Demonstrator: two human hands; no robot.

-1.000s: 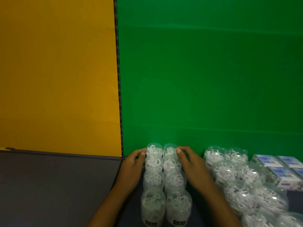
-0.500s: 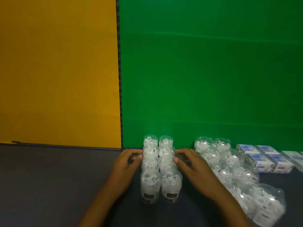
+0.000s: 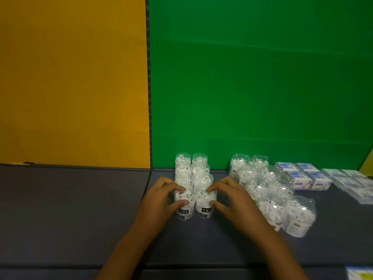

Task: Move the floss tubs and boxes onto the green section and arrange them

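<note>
Left hand [image 3: 159, 197] and right hand [image 3: 232, 197] each pinch the nearest clear plastic floss tubs [image 3: 192, 186], now drawn back from the green section [image 3: 252, 87].

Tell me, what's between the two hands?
In the head view, the double row of floss tubs stands between the left hand and right hand, fingers gripping the nearest pair.

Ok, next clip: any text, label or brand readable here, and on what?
Nothing reads clearly.
Front tub held by left hand: black label, characters blurred.
Front tub held by right hand: black label, below it perhaps "DENTAL", uncertain.
Blue-and-white boxes: print too small.
</note>
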